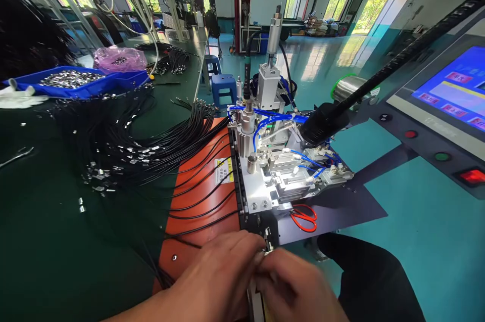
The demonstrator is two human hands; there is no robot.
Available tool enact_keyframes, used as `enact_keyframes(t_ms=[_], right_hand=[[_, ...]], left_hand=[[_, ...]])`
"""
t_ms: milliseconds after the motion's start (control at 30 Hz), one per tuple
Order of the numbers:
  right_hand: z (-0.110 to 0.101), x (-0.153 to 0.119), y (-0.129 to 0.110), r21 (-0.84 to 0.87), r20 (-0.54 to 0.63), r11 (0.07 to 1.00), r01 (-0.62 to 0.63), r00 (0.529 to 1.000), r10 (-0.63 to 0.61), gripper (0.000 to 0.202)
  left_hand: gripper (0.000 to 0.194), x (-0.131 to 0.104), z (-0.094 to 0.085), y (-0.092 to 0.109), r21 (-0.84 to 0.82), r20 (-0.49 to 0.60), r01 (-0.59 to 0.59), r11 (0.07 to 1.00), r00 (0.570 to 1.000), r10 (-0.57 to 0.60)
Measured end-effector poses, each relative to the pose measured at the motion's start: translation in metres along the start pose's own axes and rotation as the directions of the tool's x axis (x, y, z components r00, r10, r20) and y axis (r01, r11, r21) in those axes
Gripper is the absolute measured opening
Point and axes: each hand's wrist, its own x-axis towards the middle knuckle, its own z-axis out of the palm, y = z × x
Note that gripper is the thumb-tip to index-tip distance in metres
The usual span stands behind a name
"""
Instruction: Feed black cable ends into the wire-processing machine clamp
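Observation:
My left hand [220, 274] and my right hand [297, 286] meet at the near end of a black slotted bar [238, 185] that runs along the edge of an orange plate [197, 195]. Between their fingertips sits a small metal terminal [268, 248] on a thin black wire; which hand grips it I cannot tell. Several black wires [197, 160] lie across the orange plate with their ends in the bar's slots. Just beyond stands a small aluminium machine [276, 160] with blue air hoses.
A heap of black wires with metal ends [113, 140] covers the green bench [49, 241]. A blue tray of metal parts [71, 82] is at the far left. Red-handled scissors [305, 218] lie beside the machine. A control panel with a touchscreen [454, 89] stands at right.

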Motion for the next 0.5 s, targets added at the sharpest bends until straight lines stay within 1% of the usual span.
enact_keyframes(t_ms=[67, 133, 200, 267, 333, 400, 500], right_hand=[[-0.012, 0.005, 0.007, 0.030, -0.014, 0.996, -0.085, 0.996, 0.085, 0.013], [-0.016, 0.006, 0.015, 0.059, -0.056, 0.986, -0.157, 0.986, 0.160, 0.013], [-0.013, 0.003, 0.024, 0.097, -0.128, 0.978, -0.183, 0.972, 0.195, 0.017], [-0.007, -0.001, 0.032, 0.129, -0.205, 0.975, -0.180, 0.957, 0.204, 0.023], [-0.002, -0.005, 0.038, 0.135, -0.275, 0.977, -0.166, 0.941, 0.198, 0.028], [0.000, -0.008, 0.041, 0.102, -0.328, 0.984, -0.147, 0.929, 0.173, 0.029], [-0.003, -0.011, 0.041, 0.013, -0.393, 0.994, -0.105, 0.914, 0.102, 0.024]], left_hand=[[0.017, 0.001, 0.008, -0.002, -0.065, 0.022, 0.042, 0.997, 0.999, -0.041], [0.019, 0.002, 0.018, -0.008, -0.097, 0.025, 0.048, 0.994, 0.999, -0.046], [0.020, 0.003, 0.029, -0.013, -0.085, -0.034, 0.022, 0.996, 0.999, -0.025], [0.017, 0.002, 0.037, -0.018, -0.060, -0.106, 0.008, 0.998, 0.994, -0.014], [0.012, 0.002, 0.042, -0.020, -0.044, -0.149, 0.009, 0.999, 0.989, -0.015], [0.010, 0.002, 0.044, -0.020, -0.033, -0.157, 0.027, 0.999, 0.987, -0.032], [0.012, 0.003, 0.043, -0.018, -0.016, -0.152, 0.055, 0.998, 0.987, -0.057]])
